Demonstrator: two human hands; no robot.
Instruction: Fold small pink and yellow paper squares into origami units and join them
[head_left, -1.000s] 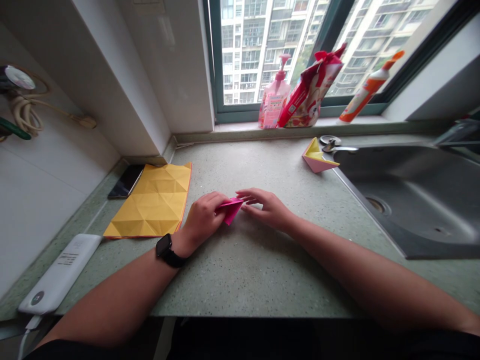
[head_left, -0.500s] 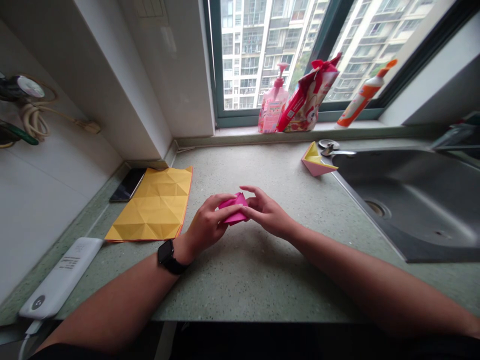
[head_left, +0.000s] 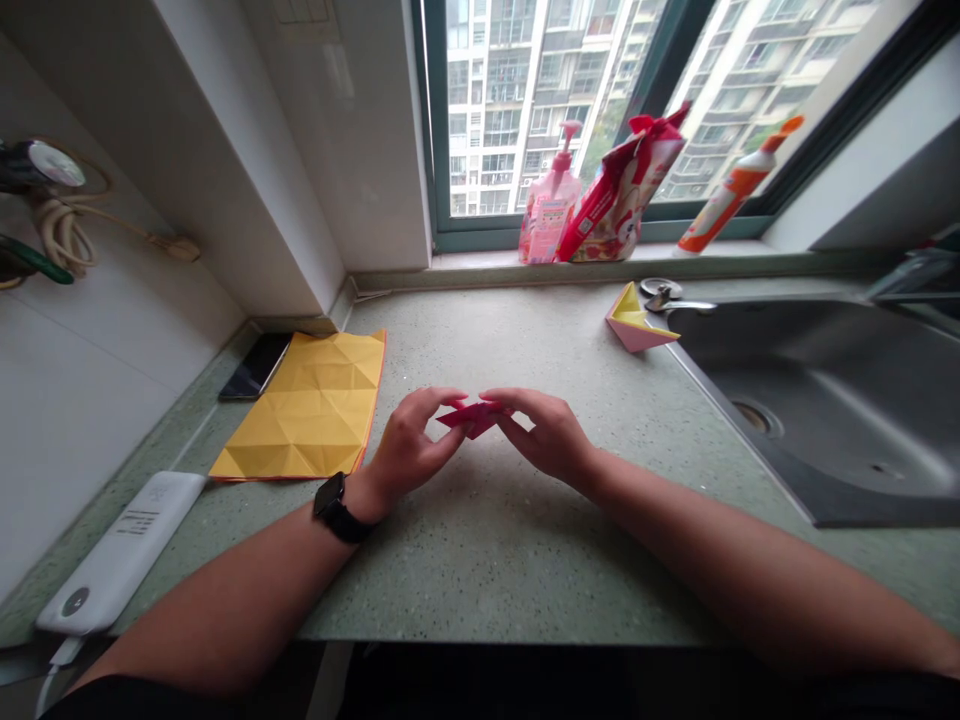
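A small folded piece of magenta origami paper [head_left: 471,417] is pinched between my left hand [head_left: 412,447] and my right hand [head_left: 544,434], its ends held at the fingertips. Both hands hover just over the speckled green countertop [head_left: 480,560]. To the left of my left hand lies a creased yellow sheet of paper [head_left: 307,410] with an orange edge. A folded yellow-and-pink paper piece [head_left: 634,322] sits beyond my right hand, near the sink.
A phone [head_left: 255,366] and white power bank [head_left: 120,553] lie at the left. A steel sink [head_left: 817,420] and tap [head_left: 675,300] are at the right. On the windowsill stand a pink pump bottle [head_left: 550,195], a red-and-white bag [head_left: 619,190] and an orange-and-white tube [head_left: 727,197].
My hands have drawn slightly apart, and the magenta paper has gone from a bulky folded shape to a flatter, thinner one stretched between my fingertips.
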